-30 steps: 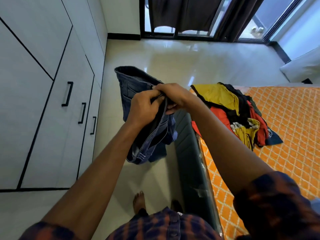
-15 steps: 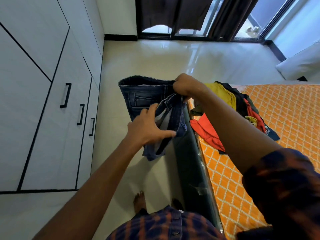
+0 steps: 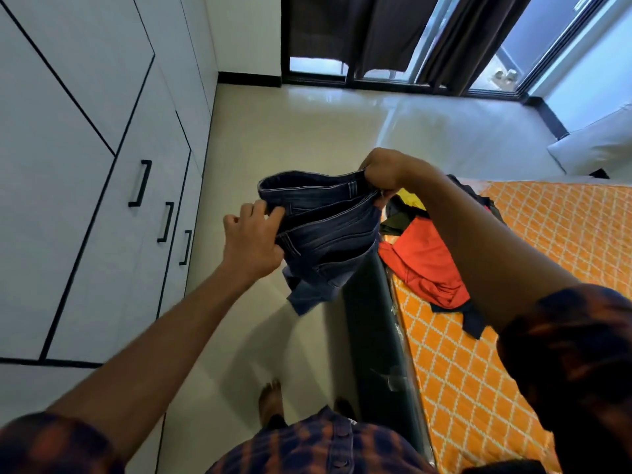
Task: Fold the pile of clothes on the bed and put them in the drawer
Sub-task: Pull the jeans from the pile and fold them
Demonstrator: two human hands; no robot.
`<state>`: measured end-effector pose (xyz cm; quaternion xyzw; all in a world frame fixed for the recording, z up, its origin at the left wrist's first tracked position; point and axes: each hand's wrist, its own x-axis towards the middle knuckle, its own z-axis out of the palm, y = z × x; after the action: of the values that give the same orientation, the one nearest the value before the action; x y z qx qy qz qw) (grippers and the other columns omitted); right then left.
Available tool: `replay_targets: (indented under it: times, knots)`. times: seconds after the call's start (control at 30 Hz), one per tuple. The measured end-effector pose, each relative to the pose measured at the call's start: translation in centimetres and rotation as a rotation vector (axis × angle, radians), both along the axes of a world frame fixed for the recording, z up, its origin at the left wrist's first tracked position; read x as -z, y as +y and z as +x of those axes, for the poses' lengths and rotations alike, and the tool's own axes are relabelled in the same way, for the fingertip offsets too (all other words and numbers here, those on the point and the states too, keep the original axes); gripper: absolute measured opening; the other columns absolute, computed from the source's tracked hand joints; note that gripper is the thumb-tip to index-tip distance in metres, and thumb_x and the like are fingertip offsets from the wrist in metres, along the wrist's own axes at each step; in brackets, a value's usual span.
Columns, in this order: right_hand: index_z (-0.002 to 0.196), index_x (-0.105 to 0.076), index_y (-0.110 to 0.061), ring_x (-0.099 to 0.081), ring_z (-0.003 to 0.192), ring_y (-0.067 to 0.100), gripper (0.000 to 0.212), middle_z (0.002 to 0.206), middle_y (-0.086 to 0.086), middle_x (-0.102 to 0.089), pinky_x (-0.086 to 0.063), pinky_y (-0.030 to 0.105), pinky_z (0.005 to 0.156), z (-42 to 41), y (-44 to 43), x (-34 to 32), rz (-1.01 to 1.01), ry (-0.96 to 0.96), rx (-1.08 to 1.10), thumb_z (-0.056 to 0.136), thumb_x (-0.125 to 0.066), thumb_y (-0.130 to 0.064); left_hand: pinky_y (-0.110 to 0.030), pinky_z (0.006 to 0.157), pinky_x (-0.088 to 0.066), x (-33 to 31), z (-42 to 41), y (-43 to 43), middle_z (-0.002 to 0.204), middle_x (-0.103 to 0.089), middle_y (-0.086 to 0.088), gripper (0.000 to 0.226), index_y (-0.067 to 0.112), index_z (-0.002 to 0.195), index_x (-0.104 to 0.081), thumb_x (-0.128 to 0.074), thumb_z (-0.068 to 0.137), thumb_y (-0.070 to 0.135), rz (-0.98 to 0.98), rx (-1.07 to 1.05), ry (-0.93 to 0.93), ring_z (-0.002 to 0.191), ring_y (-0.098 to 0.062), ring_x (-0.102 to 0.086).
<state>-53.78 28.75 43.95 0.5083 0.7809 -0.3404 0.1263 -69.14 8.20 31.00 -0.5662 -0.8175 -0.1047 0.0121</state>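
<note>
Two-handed grip on doubled dark jeans [image 3: 328, 230]

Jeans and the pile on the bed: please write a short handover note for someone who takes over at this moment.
Left hand: pinches the left edge of the jeans near the waistband.
Right hand: grips the waistband's other end.
The jeans hang in the air between the bed and the white cabinet, only partly doubled.
The pile of clothes lies unfolded at the bed's edge.
Done: nothing visibly stored; cabinet fronts closed.
Left: finish the jeans, fold the pile, store everything.
</note>
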Motion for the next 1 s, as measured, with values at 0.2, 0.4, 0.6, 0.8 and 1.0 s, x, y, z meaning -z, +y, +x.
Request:
replay_targets:
  times: [0.2,0.4,0.6,0.8,1.0]
  knots:
    - [0.080,-0.057,-0.003,-0.071,0.056,0.024,0.019,0.087,0.025,-0.067,-0.055,0.032,0.041,1.3,0.5,1.1,0.076,-0.018,-0.012,0.093,-0.046,0.005,-0.035,0.084,-0.051,3.6,4.0,-1.7,0.116,-0.051,0.000,0.084,0.026,0.138,-0.042,-0.086,0.068,0.036,0.063,-0.231,-0.832,0.100,-0.020,-0.058]
    - [0.103,-0.056,-0.004,-0.061,0.038,0.006,0.013,0.084,0.008,-0.059,-0.058,0.025,0.048,2.4,0.7,1.4,0.058,0.038,0.057,0.095,-0.048,0.002,-0.019,0.070,-0.046,4.0,5.8,-1.1,0.092,-0.067,0.009,0.016,0.018,0.105,-0.066,-0.063,0.095,0.006,0.259,-0.396,-1.414,0.095,-0.018,-0.062]
    - [0.096,-0.074,-0.002,-0.070,0.050,0.032,0.045,0.087,0.023,-0.072,-0.059,0.038,0.048,4.8,1.5,0.9,0.182,-0.073,-0.134,0.082,-0.031,0.004,-0.032,0.101,-0.045,0.1,1.4,1.5,0.128,-0.053,-0.006,0.019,0.011,0.109,-0.071,-0.068,0.090,0.007,0.464,0.123,-0.732,0.119,-0.016,-0.050]
    - [0.069,-0.065,-0.030,-0.071,0.070,0.040,0.053,0.090,0.016,-0.072,-0.052,0.033,0.061,6.6,2.3,0.4,0.157,0.076,-0.280,0.077,-0.033,0.012,-0.035,0.117,-0.032,-4.5,0.2,2.9,0.160,-0.034,-0.005,0.042,0.043,0.121,-0.052,-0.057,0.099,0.007,0.250,0.112,-1.286,0.147,-0.021,-0.034]
    - [0.070,-0.073,-0.024,-0.058,0.073,0.036,0.057,0.099,0.026,-0.065,-0.049,0.033,0.057,9.0,2.9,0.6,0.005,0.212,-0.189,0.078,-0.032,0.014,-0.036,0.105,-0.047,-5.2,-0.4,4.3,0.135,-0.062,-0.013,0.040,0.007,0.133,-0.060,-0.057,0.093,0.007,0.149,0.381,-1.351,0.124,-0.025,-0.059]
